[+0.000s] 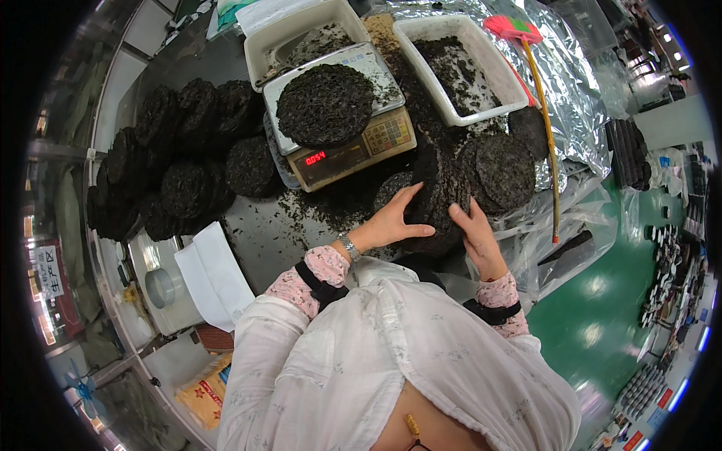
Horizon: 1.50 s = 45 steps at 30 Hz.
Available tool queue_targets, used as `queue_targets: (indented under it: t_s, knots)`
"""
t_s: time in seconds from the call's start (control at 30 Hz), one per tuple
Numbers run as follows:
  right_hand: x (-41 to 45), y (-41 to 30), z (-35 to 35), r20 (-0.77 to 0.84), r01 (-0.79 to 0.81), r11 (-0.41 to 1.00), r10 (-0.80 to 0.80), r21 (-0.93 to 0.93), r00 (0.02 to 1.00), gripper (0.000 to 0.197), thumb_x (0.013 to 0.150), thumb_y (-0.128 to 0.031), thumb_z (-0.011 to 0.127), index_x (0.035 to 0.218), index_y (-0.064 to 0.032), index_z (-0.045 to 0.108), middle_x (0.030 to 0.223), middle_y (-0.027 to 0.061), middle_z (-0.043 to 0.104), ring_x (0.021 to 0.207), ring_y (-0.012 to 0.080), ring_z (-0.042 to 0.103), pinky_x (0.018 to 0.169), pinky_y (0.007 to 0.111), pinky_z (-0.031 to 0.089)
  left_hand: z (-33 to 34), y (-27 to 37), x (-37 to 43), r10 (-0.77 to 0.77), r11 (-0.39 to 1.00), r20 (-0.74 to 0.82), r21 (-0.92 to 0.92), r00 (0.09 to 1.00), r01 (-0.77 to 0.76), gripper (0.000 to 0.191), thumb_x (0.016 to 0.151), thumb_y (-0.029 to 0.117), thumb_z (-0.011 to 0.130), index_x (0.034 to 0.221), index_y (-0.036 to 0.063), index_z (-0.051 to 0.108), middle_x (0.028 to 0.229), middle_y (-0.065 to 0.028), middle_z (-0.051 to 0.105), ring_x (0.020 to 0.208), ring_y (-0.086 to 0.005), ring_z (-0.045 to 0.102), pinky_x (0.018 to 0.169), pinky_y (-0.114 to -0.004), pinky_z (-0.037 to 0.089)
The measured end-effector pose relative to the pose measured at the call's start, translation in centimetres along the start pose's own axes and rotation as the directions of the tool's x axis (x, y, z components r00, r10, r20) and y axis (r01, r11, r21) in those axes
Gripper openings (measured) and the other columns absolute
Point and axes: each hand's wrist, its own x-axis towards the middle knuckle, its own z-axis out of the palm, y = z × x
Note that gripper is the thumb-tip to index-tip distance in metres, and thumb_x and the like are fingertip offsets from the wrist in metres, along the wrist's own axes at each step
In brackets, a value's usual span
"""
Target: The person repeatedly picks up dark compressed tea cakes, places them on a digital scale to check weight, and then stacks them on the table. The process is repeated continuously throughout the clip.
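Observation:
A bundle of dark round pressed cakes, which look like dried seaweed (443,191), stands tilted close before my body. My left hand (383,225), with a metal watch at the wrist, is at the bundle's left side, thumb and forefinger spread against it. On the right edge rests my right hand (479,239), thumb towards the near face; some of its fingers are hidden. Beyond the hands, one round cake (326,106) lies flat on the pan of a digital scale (355,155) with a lit red display. More cakes (505,172) lean just right of the bundle.
Stacked dark cakes (186,163) cover the table's left side. Two white plastic tubs (403,28) (310,11) with dark crumbs stand behind. A yellow-handled brush (544,107) lies across silver foil (581,113). Loose crumbs (299,217) litter the metal tabletop (254,225); white paper (217,276) lies at left.

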Motion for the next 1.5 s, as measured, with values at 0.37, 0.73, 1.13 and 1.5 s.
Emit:
queue_targets:
  t_s: [0.37,0.73,1.13,1.5]
  knots:
    - [0.1,-0.3,-0.1,-0.036,0.05,0.976,-0.043,0.214,0.998,0.062,0.099,-0.015,0.072,0.151,-0.0023,0.043,0.142,0.0093,0.059,0.127,0.0209,0.059,0.109,0.037,0.049,-0.9,3.2,-0.7,0.045,0.97,-0.185,-0.227,0.982,-0.088,0.089,0.092,0.037,0.081,0.159,0.0015,0.033,0.155,-0.0176,0.043,0.142,-0.0283,0.046,0.114,-0.038,0.043]
    - [1.9,0.8,-4.4,0.037,0.09,0.733,-0.155,0.674,0.987,0.053,0.102,-0.03,0.064,0.147,-0.0041,0.053,0.149,0.0139,0.057,0.137,0.0343,0.053,0.119,0.052,0.038,-14.5,3.2,-5.0,0.229,0.972,-0.76,0.15,0.609,-0.179,0.043,0.108,0.02,0.056,0.147,0.0014,0.049,0.138,-0.0152,0.062,0.125,-0.0263,0.062,0.108,-0.042,0.048]
    - [2.6,-0.2,1.1,0.034,0.187,0.856,-0.232,0.482,0.972,0.057,0.1,-0.022,0.067,0.149,-0.0013,0.048,0.148,0.0143,0.056,0.137,0.029,0.054,0.12,0.047,0.04,-1.3,6.5,-1.3,0.447,0.783,-0.175,0.55,0.877,-0.29,0.09,0.088,0.044,0.08,0.154,-0.0014,0.041,0.162,-0.0234,0.035,0.149,-0.0416,0.038,0.12,-0.047,0.037]
    - [2.6,-0.3,2.1,-0.019,0.229,0.874,-0.245,0.427,0.969,0.055,0.099,-0.016,0.068,0.147,0.0002,0.048,0.144,0.0138,0.059,0.132,0.0287,0.058,0.116,0.045,0.045,-1.2,7.9,-1.9,0.403,0.862,-0.33,0.451,0.854,-0.233,0.053,0.093,0.028,0.076,0.132,-0.0039,0.06,0.137,-0.0221,0.06,0.125,-0.039,0.061,0.105,-0.044,0.051]
